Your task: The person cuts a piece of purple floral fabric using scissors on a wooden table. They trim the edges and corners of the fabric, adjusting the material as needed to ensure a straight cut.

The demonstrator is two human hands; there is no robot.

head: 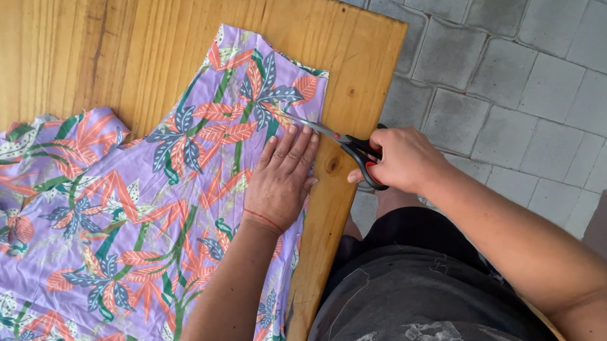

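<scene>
A purple fabric (105, 250) printed with orange, green and blue leaves lies spread across a wooden table (96, 41). My left hand (282, 178) rests flat on the cloth near its right edge, fingers together, a thin red thread around the wrist. My right hand (399, 162) grips black-handled scissors (344, 144) just off the table's edge. The blades point up and left and meet the fabric's edge beside my left fingertips.
The table's right edge runs diagonally past my hands, with its corner (402, 26) at the upper right. Grey paving stones (526, 38) cover the ground beyond. My dark shorts (414, 307) are pressed against the table below.
</scene>
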